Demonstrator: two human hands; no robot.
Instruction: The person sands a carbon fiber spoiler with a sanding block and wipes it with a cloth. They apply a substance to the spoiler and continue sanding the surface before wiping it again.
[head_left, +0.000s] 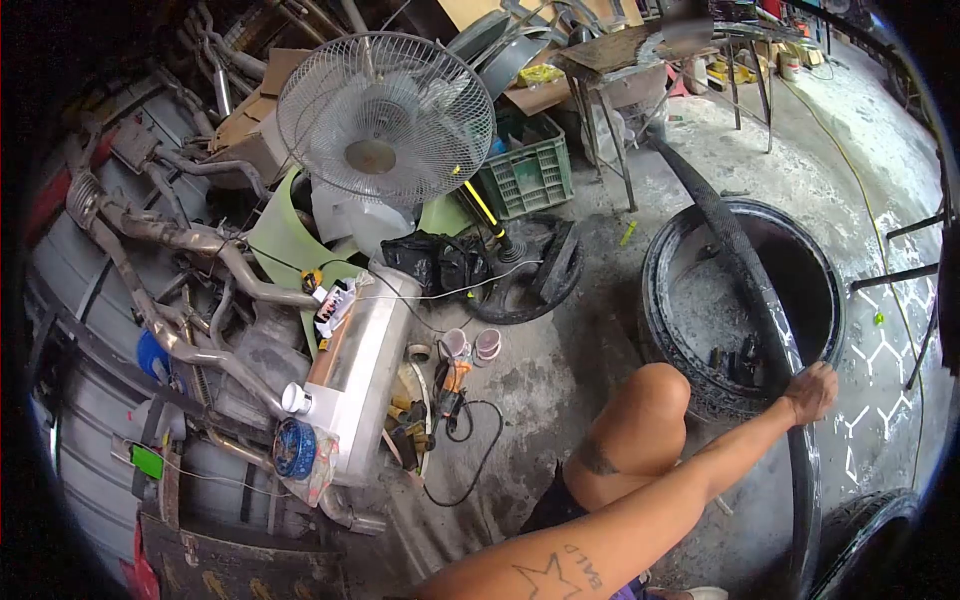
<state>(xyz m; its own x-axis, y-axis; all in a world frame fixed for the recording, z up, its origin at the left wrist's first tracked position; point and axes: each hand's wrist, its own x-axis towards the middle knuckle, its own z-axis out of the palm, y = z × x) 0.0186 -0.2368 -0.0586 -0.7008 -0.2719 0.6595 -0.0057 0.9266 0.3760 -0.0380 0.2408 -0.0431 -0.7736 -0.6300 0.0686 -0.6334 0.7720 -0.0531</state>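
Observation:
My left hand (815, 392) is closed around a long black rubber tube (745, 255), with my tattooed forearm stretched across from the lower left. The tube runs down from the upper middle, over a round black tub (655, 300), and on to the bottom edge. White wet-looking streaks show on it near my hand. Inside the tub are murky grey liquid (700, 300) and small dark objects (735, 360) that I cannot make out. My bent knee (650, 395) is beside the tub. My right hand is out of view.
A fan (385, 120) stands at the upper left, near a green crate (530, 165). Metal exhaust pipes (170, 235) and a silver cylinder (370, 370) lie at left. An orange power tool (455, 380) with its cord is on the floor. A tire (870, 540) is at lower right.

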